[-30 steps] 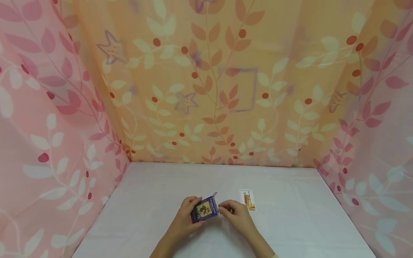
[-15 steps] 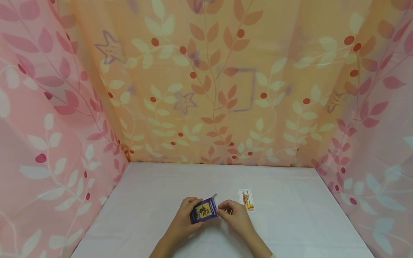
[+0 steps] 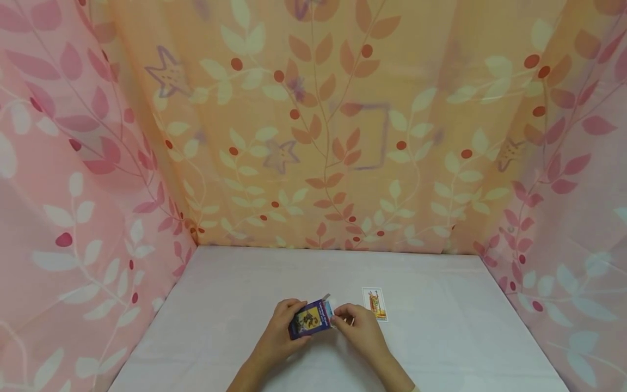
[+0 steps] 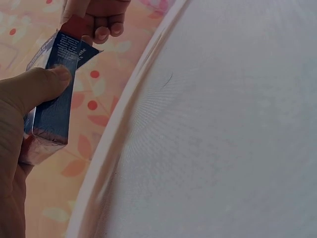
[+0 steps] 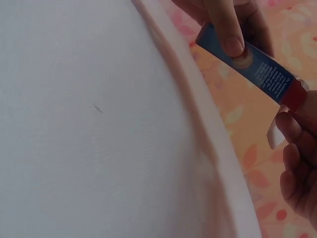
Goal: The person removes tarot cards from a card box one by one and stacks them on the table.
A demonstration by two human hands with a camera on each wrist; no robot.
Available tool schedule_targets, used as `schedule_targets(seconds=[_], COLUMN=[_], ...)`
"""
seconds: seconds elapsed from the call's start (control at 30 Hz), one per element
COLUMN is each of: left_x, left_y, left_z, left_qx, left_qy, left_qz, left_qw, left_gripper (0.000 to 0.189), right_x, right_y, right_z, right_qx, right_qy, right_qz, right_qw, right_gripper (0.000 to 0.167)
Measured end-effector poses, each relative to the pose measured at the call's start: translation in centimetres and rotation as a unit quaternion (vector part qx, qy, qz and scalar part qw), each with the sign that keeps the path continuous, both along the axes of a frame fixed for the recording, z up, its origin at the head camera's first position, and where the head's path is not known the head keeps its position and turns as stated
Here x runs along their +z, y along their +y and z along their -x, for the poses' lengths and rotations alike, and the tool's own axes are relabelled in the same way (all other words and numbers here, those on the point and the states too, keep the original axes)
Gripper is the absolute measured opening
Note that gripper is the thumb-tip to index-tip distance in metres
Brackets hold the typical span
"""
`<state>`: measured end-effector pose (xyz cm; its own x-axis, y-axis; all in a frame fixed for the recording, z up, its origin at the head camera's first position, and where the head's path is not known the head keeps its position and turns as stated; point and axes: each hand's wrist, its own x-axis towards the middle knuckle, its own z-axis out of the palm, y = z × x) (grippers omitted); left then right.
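A dark blue and purple tarot card box (image 3: 311,321) with a yellow picture is held tilted above the table in the head view. My left hand (image 3: 280,333) grips it, thumb pressed on its narrow side (image 4: 58,111) in the left wrist view. Fingertips of my right hand (image 3: 361,328) pinch the box's opened right end, where a flap (image 3: 326,297) sticks up. The right wrist view shows a pale flap (image 5: 275,134) beside the right fingers, at the red end of the box. How far the contents are drawn out is hidden by the fingers.
A single white-bordered tarot card (image 3: 375,305) lies flat on the white-covered table (image 3: 235,288), just beyond the right hand. Leaf-patterned curtains (image 3: 313,125) enclose the table at the back and on both sides.
The right fingertips shift slightly at the box's open end, and a light blue patch shows more there. The left hand keeps the box in nearly the same place.
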<state>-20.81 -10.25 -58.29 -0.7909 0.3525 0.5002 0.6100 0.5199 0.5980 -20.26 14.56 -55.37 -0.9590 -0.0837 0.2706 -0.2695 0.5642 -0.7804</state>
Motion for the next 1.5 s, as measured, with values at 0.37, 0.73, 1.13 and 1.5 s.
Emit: schedule_targets(seconds=[0.37, 0.73, 1.13, 1.5], left_x=[0.1, -0.1, -0.1, 0.0], left_y=[0.0, 0.1, 0.1, 0.0], left_z=[-0.2, -0.2, 0.1, 0.1], left_qx=[0.014, 0.016, 0.023, 0.032], left_qy=[-0.022, -0.026, -0.015, -0.003], left_qz=[-0.012, -0.014, -0.013, -0.013], left_qw=[0.9996, 0.9994, 0.9995, 0.9994], left_gripper=[0.08, 0.079, 0.081, 0.083], right_x=[0.2, 0.7, 1.1, 1.8], right_y=[-0.2, -0.1, 0.3, 1.0], right_z=[-0.2, -0.2, 0.0, 0.0], right_qx=[-0.005, -0.029, -0.036, -0.045], right_qy=[0.004, 0.013, -0.015, -0.015], right_qz=[0.032, 0.006, 0.03, 0.05], right_qw=[0.9995, 0.9995, 0.9988, 0.9976], right_gripper=[0.007, 0.009, 0.009, 0.007])
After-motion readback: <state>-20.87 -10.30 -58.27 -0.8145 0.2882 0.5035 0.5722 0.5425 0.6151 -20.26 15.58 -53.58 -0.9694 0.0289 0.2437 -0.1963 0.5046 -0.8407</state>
